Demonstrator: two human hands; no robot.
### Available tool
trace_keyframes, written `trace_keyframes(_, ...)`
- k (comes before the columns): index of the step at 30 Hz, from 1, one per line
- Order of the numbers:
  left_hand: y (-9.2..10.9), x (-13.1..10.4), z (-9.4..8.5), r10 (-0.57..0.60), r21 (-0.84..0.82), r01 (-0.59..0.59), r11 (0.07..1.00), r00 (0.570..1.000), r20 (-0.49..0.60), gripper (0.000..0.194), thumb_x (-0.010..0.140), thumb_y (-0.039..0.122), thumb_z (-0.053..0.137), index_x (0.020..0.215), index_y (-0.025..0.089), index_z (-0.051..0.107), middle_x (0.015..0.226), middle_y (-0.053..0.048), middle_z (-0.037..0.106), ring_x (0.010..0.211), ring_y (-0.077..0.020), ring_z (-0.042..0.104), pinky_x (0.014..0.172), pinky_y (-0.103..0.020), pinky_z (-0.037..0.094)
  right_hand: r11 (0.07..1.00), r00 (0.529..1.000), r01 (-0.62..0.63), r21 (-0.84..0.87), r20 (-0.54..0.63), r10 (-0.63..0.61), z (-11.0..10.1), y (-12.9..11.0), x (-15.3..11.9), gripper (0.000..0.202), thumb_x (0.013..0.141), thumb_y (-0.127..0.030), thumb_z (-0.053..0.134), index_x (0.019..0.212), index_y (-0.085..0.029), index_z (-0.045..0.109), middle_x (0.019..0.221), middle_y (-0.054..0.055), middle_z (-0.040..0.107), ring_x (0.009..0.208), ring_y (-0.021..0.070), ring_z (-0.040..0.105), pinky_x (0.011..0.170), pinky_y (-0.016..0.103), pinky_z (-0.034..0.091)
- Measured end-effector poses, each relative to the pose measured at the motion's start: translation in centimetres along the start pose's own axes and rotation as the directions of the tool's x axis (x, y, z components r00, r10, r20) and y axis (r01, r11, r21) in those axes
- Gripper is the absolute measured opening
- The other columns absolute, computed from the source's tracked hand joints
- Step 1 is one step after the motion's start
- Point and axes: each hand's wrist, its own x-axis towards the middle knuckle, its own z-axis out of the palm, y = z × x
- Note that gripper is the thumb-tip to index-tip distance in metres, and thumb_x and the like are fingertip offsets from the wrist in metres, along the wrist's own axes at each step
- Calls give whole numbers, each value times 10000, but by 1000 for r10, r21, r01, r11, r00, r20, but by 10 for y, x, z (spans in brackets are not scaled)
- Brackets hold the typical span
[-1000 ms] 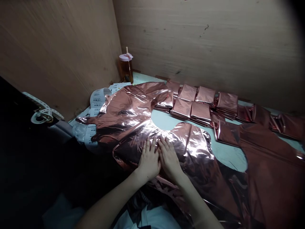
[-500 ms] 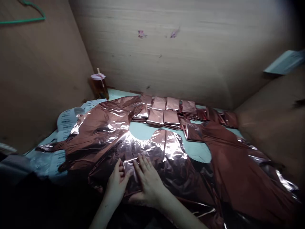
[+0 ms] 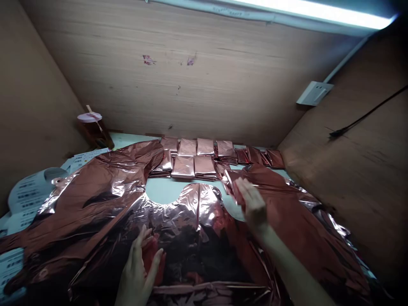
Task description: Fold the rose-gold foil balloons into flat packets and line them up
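Note:
Large flat sheets of shiny rose-gold foil (image 3: pixel 178 229), with curved outlines like uninflated foil balloons, cover the worktop. Over the front of the nearest one is my left hand (image 3: pixel 137 265), fingers and thumb apart, holding nothing; its reflection shows in the foil. My right hand (image 3: pixel 253 204) reaches further out to the right, its fingers together on a folded foil packet (image 3: pixel 232 187), which looks tilted. The underside of its grip is hidden. Just beyond lie neat stacks of folded foil packets (image 3: pixel 204 165) in rows along the back.
A brown cup with a pale lid and a stick (image 3: pixel 95 129) stands at the back left. Printed label sheets (image 3: pixel 28 193) curl at the left. Wooden walls enclose the worktop. On the right are a white socket box (image 3: pixel 315 93) and a black cable (image 3: pixel 366 112); a lamp tube (image 3: pixel 318 10) glows overhead.
Both hands were pressing a folded foil packet in front. My right hand has moved out to the stacks with a packet, and my left has come away, open. The view has turned right and up.

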Motion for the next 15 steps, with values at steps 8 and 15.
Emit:
trace_keyframes(8,-50,8,-46,296,531,-169,830,941,-164,635,927,438,529,1509,439,276,1413,-49,507,1254,-365,539,1062,-624,455,989,852,73,-126,524,4,73,110,35,714,848,-137,474,1542,-203,319,1614,122,235,1487,366,151,1149,544,308)
trace_keyframes(15,-101,89,-162,130,626,166,762,908,-398,565,913,548,422,1326,176,523,1306,-111,553,1320,-411,468,1084,-630,412,992,846,-4,-125,529,70,117,112,88,672,908,-238,406,1563,-221,258,1610,175,213,1427,458,251,1050,631,373)
